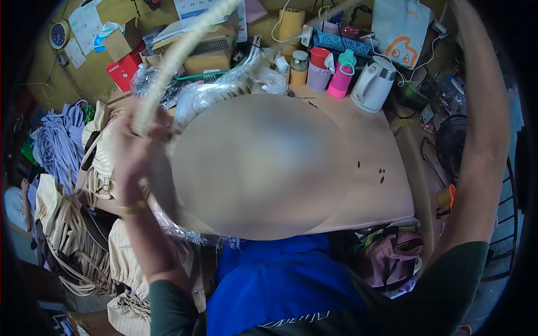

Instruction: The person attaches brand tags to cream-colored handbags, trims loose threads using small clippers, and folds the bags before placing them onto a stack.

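Observation:
My left hand [140, 147], smeared by motion, is raised on the left side and closed round a cream woven strap [168, 75]. From the fist the strap runs up and to the right, past the top edge of the head view. My right forearm [483, 117] reaches up along the right side, and its hand lies beyond the top edge. A large blurred oval covers the middle of the view and hides whatever is there on the tan tabletop [386, 193]. Below it, blue cloth [280, 285] covers my front.
Cream drawstring bags [67, 224] and lilac cords [59, 140] are heaped at left. Along the back stand clear plastic wrapping [204, 101], a jar [299, 67], a pink bottle [341, 75] and a white electric kettle [372, 84]. A pink bag [389, 257] sits below the table's right front edge.

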A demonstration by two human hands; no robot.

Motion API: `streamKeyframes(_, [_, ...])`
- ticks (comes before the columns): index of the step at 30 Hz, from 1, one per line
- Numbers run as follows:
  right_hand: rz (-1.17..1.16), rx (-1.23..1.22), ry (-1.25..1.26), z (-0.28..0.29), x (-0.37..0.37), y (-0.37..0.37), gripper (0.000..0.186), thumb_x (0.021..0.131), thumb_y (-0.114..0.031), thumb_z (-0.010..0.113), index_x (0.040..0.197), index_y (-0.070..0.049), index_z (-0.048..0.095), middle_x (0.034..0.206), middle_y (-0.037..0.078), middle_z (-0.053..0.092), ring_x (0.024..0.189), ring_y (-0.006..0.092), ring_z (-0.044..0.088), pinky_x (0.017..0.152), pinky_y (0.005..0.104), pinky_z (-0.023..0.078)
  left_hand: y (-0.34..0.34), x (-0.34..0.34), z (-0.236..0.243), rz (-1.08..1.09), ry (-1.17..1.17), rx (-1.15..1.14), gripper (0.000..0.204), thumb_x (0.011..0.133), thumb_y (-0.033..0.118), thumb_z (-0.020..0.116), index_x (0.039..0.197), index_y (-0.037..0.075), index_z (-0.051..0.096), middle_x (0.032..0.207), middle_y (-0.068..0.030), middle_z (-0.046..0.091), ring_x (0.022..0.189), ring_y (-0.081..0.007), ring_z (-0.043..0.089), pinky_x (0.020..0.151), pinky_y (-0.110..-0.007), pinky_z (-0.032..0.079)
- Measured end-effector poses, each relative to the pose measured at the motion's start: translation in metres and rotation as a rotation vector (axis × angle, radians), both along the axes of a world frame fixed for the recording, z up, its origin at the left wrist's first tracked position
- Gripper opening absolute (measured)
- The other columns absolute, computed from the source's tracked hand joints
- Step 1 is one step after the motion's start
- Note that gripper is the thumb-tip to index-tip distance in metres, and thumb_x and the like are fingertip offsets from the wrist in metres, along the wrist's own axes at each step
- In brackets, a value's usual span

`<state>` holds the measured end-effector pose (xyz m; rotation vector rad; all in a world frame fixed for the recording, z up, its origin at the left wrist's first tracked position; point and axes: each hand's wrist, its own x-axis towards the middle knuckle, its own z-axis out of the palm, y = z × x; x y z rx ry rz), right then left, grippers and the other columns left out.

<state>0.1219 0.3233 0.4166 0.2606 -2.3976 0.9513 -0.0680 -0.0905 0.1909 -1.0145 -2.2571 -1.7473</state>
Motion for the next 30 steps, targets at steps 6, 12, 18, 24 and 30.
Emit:
streamKeyframes(6, [0.041,0.303,-0.495,-0.051,0.105,0.037,0.043,0.066,-0.033,0.088,0.089,-0.002,0.069,0.095,0.007,0.065,0.087,0.0178,0.062,0.079,0.0332,0.05,-0.025,0.0,0.035,0.274,0.968,-0.376,0.029,0.075,0.01,0.079,0.097,0.005,0.061,0.086,-0.0075,0.062,0.078,-0.0214,0.062,0.072,-0.032,0.048])
streamKeyframes(12, [-0.223,0.138,-0.611,-0.357,0.155,0.045,0.014,0.079,-0.01,0.075,0.08,0.0,0.064,0.102,0.008,0.056,0.085,0.0194,0.057,0.078,0.0319,0.047,0.002,0.015,-0.178,-0.201,0.732,-0.757,0.056,0.06,0.061,0.077,0.091,0.016,0.066,0.087,-0.0015,0.061,0.088,-0.0232,0.055,0.085,-0.043,0.036])
streamKeyframes(18, [-0.423,-0.089,-0.423,-0.437,0.186,0.032,0.012,0.077,-0.002,0.074,0.081,0.004,0.064,0.101,0.009,0.055,0.084,0.0196,0.057,0.075,0.0314,0.048,0.021,0.037,-0.169,-0.21,0.694,-0.87,0.058,0.069,0.062,0.07,0.11,0.02,0.071,0.092,0.0007,0.061,0.091,-0.0211,0.054,0.089,-0.041,0.034])
streamKeyframes(24, [-0.595,-0.044,-0.376,-0.443,0.187,0.02,0.017,0.074,-0.005,0.076,0.085,0.001,0.064,0.086,0.011,0.06,0.086,0.0271,0.059,0.079,0.0378,0.048,0.042,0.055,-0.168,-0.279,0.739,-0.87,0.055,0.069,0.034,0.079,0.119,0.016,0.068,0.097,-0.0041,0.058,0.094,-0.0217,0.054,0.084,-0.038,0.04])
streamKeyframes(30, [-0.798,0.334,-0.492,-0.409,0.189,-0.023,0.044,0.072,-0.01,0.077,0.11,-0.009,0.054,0.085,0.012,0.065,0.085,0.0366,0.063,0.087,0.0439,0.046,0.057,0.069,-0.196,-0.352,0.716,-0.726,0.046,0.078,0.021,0.072,0.121,0.007,0.065,0.096,-0.007,0.058,0.088,-0.0243,0.055,0.077,-0.036,0.043])
